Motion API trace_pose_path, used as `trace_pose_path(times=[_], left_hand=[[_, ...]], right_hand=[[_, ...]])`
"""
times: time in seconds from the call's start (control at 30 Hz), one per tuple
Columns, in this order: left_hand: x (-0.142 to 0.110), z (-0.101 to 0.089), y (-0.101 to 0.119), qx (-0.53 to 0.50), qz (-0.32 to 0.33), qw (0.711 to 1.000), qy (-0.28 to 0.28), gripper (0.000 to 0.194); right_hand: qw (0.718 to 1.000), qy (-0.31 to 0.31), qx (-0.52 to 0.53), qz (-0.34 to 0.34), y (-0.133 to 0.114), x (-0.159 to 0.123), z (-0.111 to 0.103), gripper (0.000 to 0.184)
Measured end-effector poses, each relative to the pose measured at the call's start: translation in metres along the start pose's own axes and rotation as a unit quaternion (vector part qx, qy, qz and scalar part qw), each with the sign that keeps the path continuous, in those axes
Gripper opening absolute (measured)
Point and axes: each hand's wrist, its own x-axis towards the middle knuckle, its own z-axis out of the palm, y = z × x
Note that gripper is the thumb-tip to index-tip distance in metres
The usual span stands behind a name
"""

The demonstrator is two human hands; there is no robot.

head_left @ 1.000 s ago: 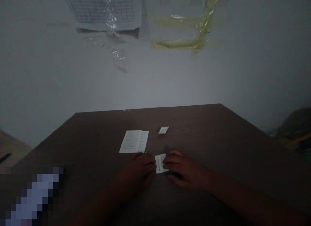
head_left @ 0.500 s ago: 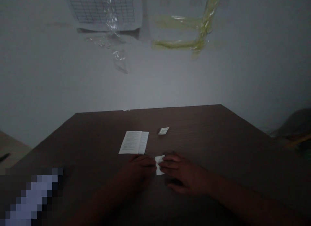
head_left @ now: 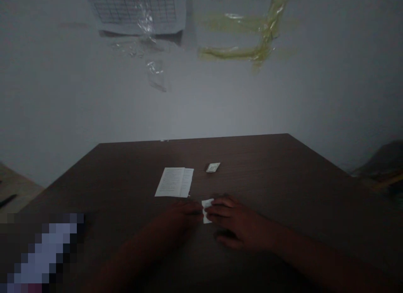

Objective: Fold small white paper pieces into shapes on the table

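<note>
Near the table's [head_left: 252, 158] front edge, my left hand [head_left: 185, 213] and right hand [head_left: 234, 219] press fingertips onto a small white paper [head_left: 207, 203]; I cannot tell how wide the fingers grip.

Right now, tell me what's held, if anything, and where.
Small white paper: left hand at its left edge, right hand over its right side; pinched or pressed, can't tell.

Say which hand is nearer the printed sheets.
Left. The left hand is just on the near side of the printed sheets; the right hand is farther right, fingers over the small paper.
</note>
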Motion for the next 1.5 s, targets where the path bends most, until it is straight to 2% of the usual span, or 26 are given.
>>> trace_pose_path(times=[0.1, 0.3, 0.5, 0.67, 0.77, 0.9, 1.23, 1.5], left_hand=[[0.0, -0.003, 0.001, -0.022, -0.005, 0.999, -0.027, 0.05], [-0.002, -0.006, 0.002, -0.033, -0.006, 0.999, -0.04, 0.05], [0.0, -0.009, 0.0, -0.057, 0.004, 0.997, -0.048, 0.059], [-0.001, -0.015, 0.004, -0.066, -0.013, 0.996, -0.054, 0.05], [-0.001, -0.014, 0.005, -0.063, -0.017, 0.996, -0.064, 0.05], [0.0, -0.014, 0.005, -0.062, -0.028, 0.996, -0.059, 0.05], [0.0, -0.016, 0.005, -0.075, 0.001, 0.997, -0.038, 0.051], [-0.001, -0.019, 0.007, -0.073, -0.039, 0.995, -0.064, 0.056]], right_hand=[[1.0, -0.004, -0.003, 0.0, -0.001, 0.0, -0.001, 0.055], [1.0, 0.002, -0.02, 0.008, -0.001, 0.0, 0.004, 0.057], [0.999, -0.005, -0.03, 0.022, -0.001, 0.0, 0.007, 0.062], [0.999, -0.01, -0.021, 0.028, -0.002, 0.001, 0.006, 0.063], [0.999, -0.009, -0.018, 0.03, -0.001, 0.001, 0.007, 0.062], [1.0, -0.003, -0.011, 0.026, -0.001, 0.001, 0.009, 0.064], [0.999, 0.014, -0.015, 0.038, 0.0, -0.001, 0.014, 0.07], [0.999, -0.007, -0.007, 0.049, -0.002, -0.001, 0.009, 0.07]])
